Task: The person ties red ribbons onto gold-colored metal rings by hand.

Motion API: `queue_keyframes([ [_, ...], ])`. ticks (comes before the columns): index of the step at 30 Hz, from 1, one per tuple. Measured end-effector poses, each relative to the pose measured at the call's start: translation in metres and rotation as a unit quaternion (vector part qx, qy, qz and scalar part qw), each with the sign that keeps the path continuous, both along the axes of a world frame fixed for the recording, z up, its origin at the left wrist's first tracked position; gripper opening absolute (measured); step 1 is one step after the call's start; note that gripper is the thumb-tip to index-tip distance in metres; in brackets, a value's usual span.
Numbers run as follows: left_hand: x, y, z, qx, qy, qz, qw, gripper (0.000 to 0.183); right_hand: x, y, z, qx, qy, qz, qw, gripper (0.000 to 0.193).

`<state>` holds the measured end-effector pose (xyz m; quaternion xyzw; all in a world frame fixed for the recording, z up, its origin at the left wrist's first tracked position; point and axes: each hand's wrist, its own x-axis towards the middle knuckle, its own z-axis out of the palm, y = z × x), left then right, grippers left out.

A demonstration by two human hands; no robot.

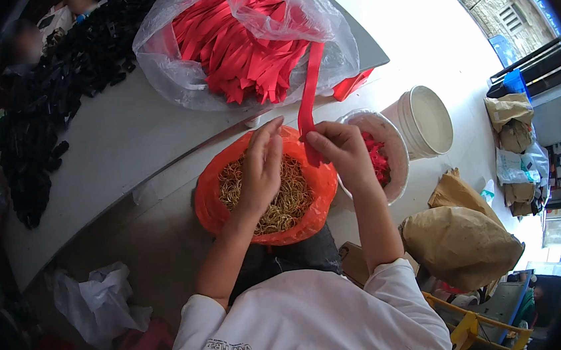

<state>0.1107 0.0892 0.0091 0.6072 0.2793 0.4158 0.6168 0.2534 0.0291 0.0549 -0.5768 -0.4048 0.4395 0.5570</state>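
My right hand (pixel 341 146) pinches a red ribbon strip (pixel 311 89) between thumb and fingers. The strip runs up toward the clear plastic bag (pixel 158 72), where a large heap of red ribbons (pixel 235 39) lies. My left hand (pixel 264 166) is raised with its fingers stretched out, over an orange plastic bag (pixel 210 198) in front of my lap. Many thin gold-coloured curved pieces (pixel 286 204) fill that bag. I see nothing held in the left hand, though its palm side is partly turned away.
A pale bucket (pixel 397 168) with red pieces (pixel 377 160) stands to the right, beside another white bucket (pixel 431 122). Black parts (pixel 53 95) are heaped on the grey table (pixel 111 143) at left. Brown paper sacks (pixel 460 246) and a white plastic bag (pixel 105 303) lie on the floor.
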Motion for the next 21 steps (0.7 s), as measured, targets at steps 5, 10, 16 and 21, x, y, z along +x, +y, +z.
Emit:
queue_keyframes([
  [5, 0.029, 0.03, -0.015, -0.152, -0.009, -0.016, 0.988, 0.044, 0.0, -0.005, -0.021, -0.01, -0.038, 0.052, 0.998, 0.015],
  [10, 0.052, 0.044, -0.007, -0.228, -0.042, -0.163, 0.959, 0.036, 0.0, -0.009, -0.032, 0.005, -0.127, 0.038, 0.991, 0.014],
  [16, 0.046, 0.032, 0.0, -0.149, -0.033, -0.166, 0.974, 0.025, 0.007, -0.008, -0.038, 0.041, -0.108, -0.133, 0.984, 0.02],
  [21, 0.017, -0.009, 0.02, -0.06, 0.064, -0.193, 0.977, 0.02, 0.007, 0.002, -0.026, 0.043, 0.271, -0.019, 0.961, 0.044],
])
